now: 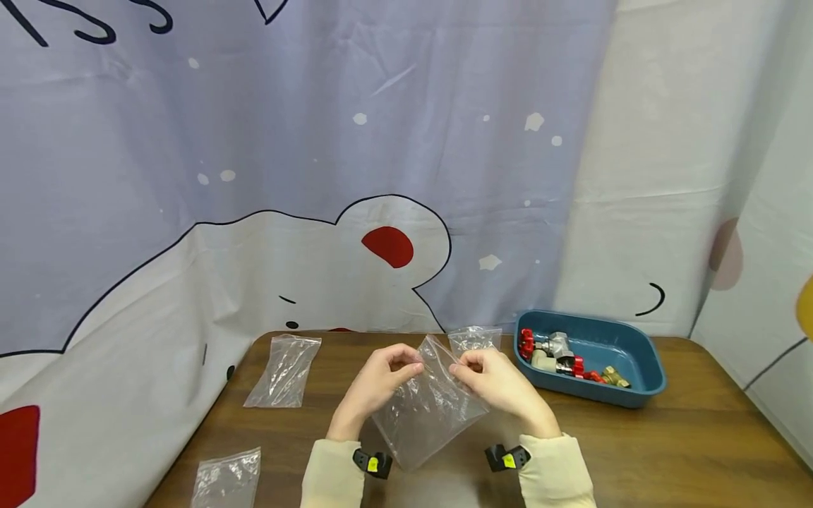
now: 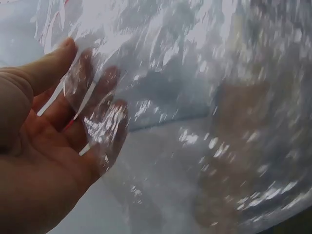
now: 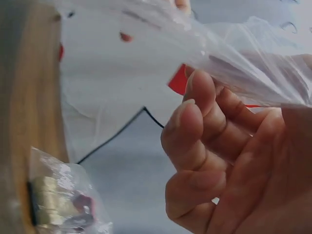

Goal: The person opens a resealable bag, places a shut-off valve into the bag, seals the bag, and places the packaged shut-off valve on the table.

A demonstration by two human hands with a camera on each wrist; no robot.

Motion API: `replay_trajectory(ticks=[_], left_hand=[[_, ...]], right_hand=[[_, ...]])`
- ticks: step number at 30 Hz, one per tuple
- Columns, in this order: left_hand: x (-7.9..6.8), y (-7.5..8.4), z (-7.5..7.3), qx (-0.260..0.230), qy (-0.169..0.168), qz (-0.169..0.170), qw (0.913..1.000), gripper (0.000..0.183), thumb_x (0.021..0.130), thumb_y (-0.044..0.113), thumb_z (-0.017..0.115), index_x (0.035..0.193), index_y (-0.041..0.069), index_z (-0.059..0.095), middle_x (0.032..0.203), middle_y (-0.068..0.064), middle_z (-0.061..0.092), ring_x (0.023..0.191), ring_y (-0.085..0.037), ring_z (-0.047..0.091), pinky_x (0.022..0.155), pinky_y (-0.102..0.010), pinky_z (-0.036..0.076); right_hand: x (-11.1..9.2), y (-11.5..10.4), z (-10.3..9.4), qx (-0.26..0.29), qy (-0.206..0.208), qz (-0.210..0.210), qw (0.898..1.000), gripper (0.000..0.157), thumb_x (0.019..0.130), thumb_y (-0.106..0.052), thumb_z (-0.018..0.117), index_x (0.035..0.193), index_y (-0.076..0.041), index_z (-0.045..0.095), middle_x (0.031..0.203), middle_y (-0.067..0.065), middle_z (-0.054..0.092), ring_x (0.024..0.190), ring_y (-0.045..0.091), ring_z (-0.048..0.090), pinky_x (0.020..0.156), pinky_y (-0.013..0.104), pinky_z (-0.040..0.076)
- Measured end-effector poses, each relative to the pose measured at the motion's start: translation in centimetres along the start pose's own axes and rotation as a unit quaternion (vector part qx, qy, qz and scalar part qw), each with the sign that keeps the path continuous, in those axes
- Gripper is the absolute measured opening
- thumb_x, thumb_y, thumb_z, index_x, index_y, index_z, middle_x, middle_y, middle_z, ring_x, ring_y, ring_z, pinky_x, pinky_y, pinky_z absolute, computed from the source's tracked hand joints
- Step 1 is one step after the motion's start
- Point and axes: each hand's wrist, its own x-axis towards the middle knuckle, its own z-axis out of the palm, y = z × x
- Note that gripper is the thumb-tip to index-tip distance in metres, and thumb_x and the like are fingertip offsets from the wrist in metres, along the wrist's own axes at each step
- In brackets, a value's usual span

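A clear zip plastic bag [image 1: 428, 423] hangs tilted between both hands above the table. My left hand [image 1: 380, 381] pinches its upper left edge with thumb and forefinger. In the left wrist view, clear film of the bag [image 2: 170, 141] lies across the fingers of the left hand [image 2: 58, 117]. On the upper right edge, my right hand [image 1: 498, 384] pinches the bag near its top. The right wrist view shows the right hand [image 3: 219, 151] with bent fingers under the bunched film [image 3: 243, 68]. Nothing is visible inside the held bag.
A blue plastic bin [image 1: 625, 398] at back right holds red-handled valves [image 1: 578, 367] and brass fittings [image 1: 612, 377]. Other clear bags lie at back left [image 1: 284, 374], front left [image 1: 225, 480] and behind the hands [image 1: 474, 339]. A printed curtain [image 1: 470, 176] hangs behind the wooden table [image 1: 699, 444].
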Motion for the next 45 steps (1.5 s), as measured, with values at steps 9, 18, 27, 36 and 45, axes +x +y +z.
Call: replay_trajectory(ticks=[9,18,27,36,45], left_hand=[[2.1,-2.4,4.1,-0.034,0.205,0.04,0.9774,0.021,0.09,0.015,0.072,0.109,0.006,0.067,0.104,-0.004,0.067,0.097,-0.019,0.062,0.082,-0.031,0.05],[1.7,-0.1,6.4,0.061,0.248,0.068,0.9646,0.018,0.096,0.029,0.064,0.094,0.011,0.07,0.086,0.004,0.065,0.08,-0.013,0.061,0.067,-0.029,0.05],[0.7,1.4,7.6,0.135,0.201,0.005,0.9702,0.035,0.094,0.049,0.059,0.071,0.024,0.063,0.064,0.013,0.053,0.058,-0.006,0.05,0.054,-0.025,0.041],[0.5,2.5,7.5,0.17,0.207,-0.009,0.9634,0.027,0.084,0.021,0.064,0.058,0.025,0.058,0.054,0.014,0.044,0.05,-0.006,0.044,0.047,-0.026,0.036],[0.1,3.3,6.3,0.181,0.175,-0.048,0.9666,0.026,0.073,0.02,0.061,0.051,0.025,0.049,0.048,0.015,0.034,0.049,-0.006,0.041,0.044,-0.027,0.036]], right_hand=[[-0.5,0.2,-1.1,0.012,0.064,0.03,0.997,0.033,0.096,-0.021,0.062,0.066,-0.013,0.053,0.055,-0.005,0.043,0.049,0.01,0.04,0.046,0.024,0.03],[-0.4,-0.1,-1.0,0.005,0.117,0.059,0.991,0.025,0.095,-0.02,0.063,0.072,-0.011,0.06,0.059,-0.002,0.051,0.048,0.013,0.044,0.045,0.026,0.034],[-0.6,-0.7,0.0,-0.041,0.132,0.05,0.989,0.028,0.094,-0.019,0.064,0.067,-0.017,0.058,0.055,-0.005,0.048,0.049,0.012,0.043,0.048,0.027,0.034],[-0.6,-0.9,-0.1,-0.06,0.132,0.049,0.988,0.027,0.093,-0.018,0.065,0.066,-0.017,0.06,0.052,-0.006,0.047,0.046,0.012,0.042,0.045,0.027,0.032],[-1.0,0.8,-1.5,-0.053,0.118,0.097,0.987,0.037,0.092,-0.025,0.067,0.06,-0.014,0.052,0.049,-0.006,0.038,0.044,0.01,0.035,0.043,0.024,0.024]])
